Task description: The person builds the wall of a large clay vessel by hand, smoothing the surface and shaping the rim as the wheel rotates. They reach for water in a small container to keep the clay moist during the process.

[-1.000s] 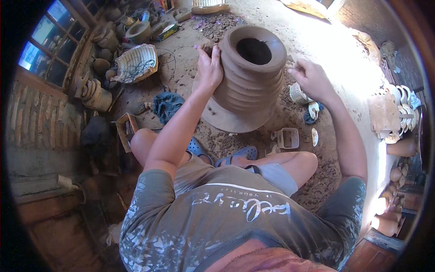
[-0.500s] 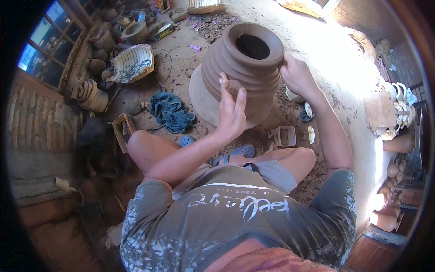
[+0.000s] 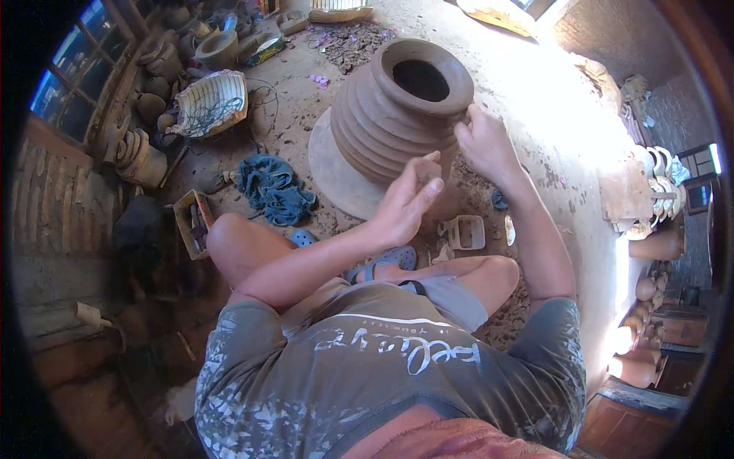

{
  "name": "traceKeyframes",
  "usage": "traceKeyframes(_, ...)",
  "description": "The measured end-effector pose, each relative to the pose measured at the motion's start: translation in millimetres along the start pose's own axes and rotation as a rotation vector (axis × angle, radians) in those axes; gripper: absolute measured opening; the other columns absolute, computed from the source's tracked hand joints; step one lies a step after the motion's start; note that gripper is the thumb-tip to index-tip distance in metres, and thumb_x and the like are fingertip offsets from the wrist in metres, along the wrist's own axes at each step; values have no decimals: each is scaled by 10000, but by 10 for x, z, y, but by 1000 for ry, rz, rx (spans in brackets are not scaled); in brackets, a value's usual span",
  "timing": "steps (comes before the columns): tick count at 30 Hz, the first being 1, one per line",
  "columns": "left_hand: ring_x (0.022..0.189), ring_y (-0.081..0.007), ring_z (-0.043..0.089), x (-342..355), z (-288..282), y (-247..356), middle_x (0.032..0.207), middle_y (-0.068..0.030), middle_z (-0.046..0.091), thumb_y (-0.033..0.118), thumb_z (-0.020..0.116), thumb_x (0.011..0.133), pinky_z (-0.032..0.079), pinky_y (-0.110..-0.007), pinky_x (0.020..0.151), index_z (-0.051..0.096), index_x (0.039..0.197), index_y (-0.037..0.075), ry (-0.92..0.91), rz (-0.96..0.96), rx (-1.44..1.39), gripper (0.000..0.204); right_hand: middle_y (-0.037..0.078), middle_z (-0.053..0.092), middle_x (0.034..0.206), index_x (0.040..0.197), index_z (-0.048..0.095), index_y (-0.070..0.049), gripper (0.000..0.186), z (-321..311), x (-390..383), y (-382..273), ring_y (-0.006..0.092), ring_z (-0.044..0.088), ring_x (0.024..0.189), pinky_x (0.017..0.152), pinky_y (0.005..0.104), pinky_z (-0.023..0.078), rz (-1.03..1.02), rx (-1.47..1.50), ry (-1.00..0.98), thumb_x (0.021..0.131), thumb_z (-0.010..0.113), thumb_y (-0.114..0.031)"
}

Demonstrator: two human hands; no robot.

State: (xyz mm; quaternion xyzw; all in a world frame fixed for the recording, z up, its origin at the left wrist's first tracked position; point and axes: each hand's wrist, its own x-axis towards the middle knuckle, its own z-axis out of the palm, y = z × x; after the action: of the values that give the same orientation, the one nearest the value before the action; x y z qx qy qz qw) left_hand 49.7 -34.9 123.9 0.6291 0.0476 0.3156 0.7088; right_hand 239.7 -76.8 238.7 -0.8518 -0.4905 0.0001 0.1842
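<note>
A large ribbed clay pot (image 3: pixel 386 126) with a thick rolled rim and a dark mouth stands on a pale round disc (image 3: pixel 336 180) before my knees. My left hand (image 3: pixel 405 200) is at the pot's near lower side, its thumb and fingers apart. Whether its fingertips touch the clay, I cannot tell. Just under the rim, on the pot's right side, my right hand (image 3: pixel 488 147) is closed with the fingers curled in. Anything inside that grip is hidden. A crumpled blue-green cloth (image 3: pixel 274 190) lies left of the disc.
A white plastic container (image 3: pixel 463 232) sits near my right knee, and a box with tools (image 3: pixel 193 224) beside my left. A ribbed, basket-like tray (image 3: pixel 210 103) and several pots (image 3: pixel 217 50) line the left. Clay crumbs (image 3: pixel 352 47) litter the floor; more pots (image 3: pixel 656 246) stand far right.
The view has shifted slightly, so the scene sits further left. My left hand has moved right and lower along the pot. My right hand stays near the rim, now slightly lower.
</note>
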Motion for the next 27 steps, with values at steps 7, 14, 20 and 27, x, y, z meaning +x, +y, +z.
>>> traceKeyframes(7,930,-102,570,297,-632,509,1002,-14,613,336,530,1115,479,-285,846,576,1204,38,295,66,113,314,185,719,864,1040,702,17,187,-464,-259,-177,313,705,758,726,407,559,-119,287,-1,932,720,-135)
traceKeyframes(14,669,-95,537,171,-412,582,689,-7,575,403,570,1095,457,-308,605,608,879,18,-75,-100,72,443,158,713,1010,1166,701,9,316,-194,-595,-393,348,683,890,780,426,553,-731,319,143,852,741,9)
traceKeyframes(20,675,-96,559,219,-344,692,680,-6,582,402,600,1085,467,-304,610,636,895,2,-109,-184,132,444,166,706,1015,1164,695,10,315,-28,-712,-235,379,676,895,791,445,554,-692,351,157,850,713,31)
traceKeyframes(27,738,-106,626,410,-134,877,789,-64,685,312,700,1030,519,-306,673,707,994,-31,-397,-474,329,345,167,725,1074,1140,721,-13,274,1,-1042,90,364,707,989,858,422,571,-465,597,45,878,763,-80)
